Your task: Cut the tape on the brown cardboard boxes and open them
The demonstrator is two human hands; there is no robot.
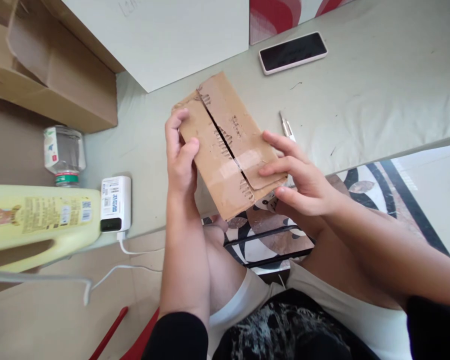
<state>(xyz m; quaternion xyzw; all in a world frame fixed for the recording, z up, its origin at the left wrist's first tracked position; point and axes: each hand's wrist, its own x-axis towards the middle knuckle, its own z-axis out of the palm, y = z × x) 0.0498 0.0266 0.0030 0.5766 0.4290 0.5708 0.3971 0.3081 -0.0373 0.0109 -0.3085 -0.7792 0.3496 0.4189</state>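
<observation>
A small brown cardboard box (210,145) is held tilted above the table's near edge. A dark gap runs along the middle of its top, with torn, ridged patches beside it and clear tape near one end. My left hand (182,155) grips the box's left side, thumb on top. At its right end, my right hand (300,172) has fingers resting on top around a small flap, with another finger at the edge below. Partly behind the box and right hand, a utility knife (286,126) lies on the table. The underside of the box is hidden.
A phone (293,52) lies on the cloth-covered table (378,75). A white box (180,40) stands at the back, beside a large open carton (60,65). To the left are a clear bottle (65,152), a yellow jug (41,215) and a white power bank (116,202) with a cable.
</observation>
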